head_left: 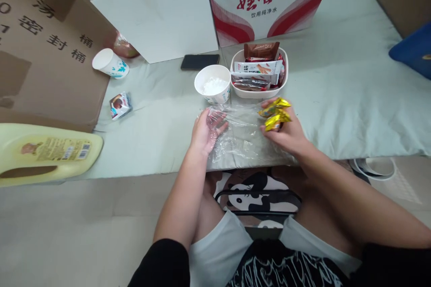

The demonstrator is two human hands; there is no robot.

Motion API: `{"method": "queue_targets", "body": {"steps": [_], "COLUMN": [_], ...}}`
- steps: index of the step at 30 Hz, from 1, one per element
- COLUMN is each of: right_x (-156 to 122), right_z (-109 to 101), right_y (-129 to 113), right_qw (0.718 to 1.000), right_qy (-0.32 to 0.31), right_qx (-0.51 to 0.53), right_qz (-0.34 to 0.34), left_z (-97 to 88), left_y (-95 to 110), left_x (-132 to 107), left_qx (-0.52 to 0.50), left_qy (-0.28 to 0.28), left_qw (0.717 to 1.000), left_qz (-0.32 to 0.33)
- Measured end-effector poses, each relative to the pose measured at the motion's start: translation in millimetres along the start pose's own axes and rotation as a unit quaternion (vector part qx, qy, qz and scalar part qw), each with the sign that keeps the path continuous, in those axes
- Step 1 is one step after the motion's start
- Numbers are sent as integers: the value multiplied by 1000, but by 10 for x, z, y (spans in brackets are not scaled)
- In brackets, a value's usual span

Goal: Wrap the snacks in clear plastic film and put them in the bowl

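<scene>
A thin clear plastic bag (242, 143) lies crumpled at the front of the cloth-covered surface, spreading between my hands. My left hand (206, 132) is at its left side, fingers apart and curved, with film over the fingertips. My right hand (286, 132) is closed around gold-wrapped candies (278, 114), above the right part of the bag. Just beyond the bag stands a white paper cup (213, 91) with white contents. Beside it, a white plastic basket (259, 94) holds several packaged snacks (257, 69).
At left are a tipped paper cup (110, 63), a small wrapped snack (120, 105), a pale yellow jug (50, 152) and a brown carton (50, 49). A black phone (200, 62) lies before the white boxes (161, 17). Something blue (412, 51) is at right.
</scene>
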State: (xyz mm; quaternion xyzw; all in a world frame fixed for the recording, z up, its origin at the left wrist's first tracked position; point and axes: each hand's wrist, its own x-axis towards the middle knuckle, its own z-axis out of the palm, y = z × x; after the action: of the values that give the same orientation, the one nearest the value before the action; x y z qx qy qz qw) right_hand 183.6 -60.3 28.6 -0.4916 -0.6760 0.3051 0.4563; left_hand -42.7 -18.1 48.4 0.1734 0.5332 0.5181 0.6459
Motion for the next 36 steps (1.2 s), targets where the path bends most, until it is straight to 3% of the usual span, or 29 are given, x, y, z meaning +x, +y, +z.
{"method": "queue_targets", "body": {"steps": [3,5,7,9,11,14,16,18,22,27,28,31,36], "right_x": [-34,94,393,825,1291,1827,2007,2061,1949,1473,1311,735,-50], "right_z": [-158,-297,-415,-477,-479,-436,-423,-433,-483,-515,-498,-376,-153], "right_y": [-219,-416,-587,-667,-615,-322,-70,146,261,-236,-348,-535,-414], "right_qw": [999,997,986,960,938,907,892,882,892,927,938,948,920], "right_qy": [38,75,118,118,82,-68,-141,-172,-188,-45,-46,-156,-219], "right_qx": [14,-17,-121,-255,-335,-405,-418,-431,-411,-365,-327,-233,-309], "right_qz": [-1,-14,-14,1,21,90,101,83,-17,-76,-102,-154,-96], "left_z": [5,9,15,23,33,45,49,49,39,1,-10,-53,-162], "left_y": [6,17,30,42,55,80,97,110,122,158,171,209,241], "left_x": [-10,-19,-28,-36,-44,-56,-61,-61,-57,-99,-112,-132,-100], "left_qx": [0,-1,3,12,21,24,20,15,14,-10,-16,-13,29], "left_qy": [-20,-37,-52,-63,-69,-71,-73,-80,-100,-179,-200,-237,-225], "left_qw": [1000,999,999,998,997,997,997,996,994,983,978,969,974], "left_qz": [-6,-10,-11,-12,-18,-30,-34,-34,-32,-45,-51,-63,-30]}}
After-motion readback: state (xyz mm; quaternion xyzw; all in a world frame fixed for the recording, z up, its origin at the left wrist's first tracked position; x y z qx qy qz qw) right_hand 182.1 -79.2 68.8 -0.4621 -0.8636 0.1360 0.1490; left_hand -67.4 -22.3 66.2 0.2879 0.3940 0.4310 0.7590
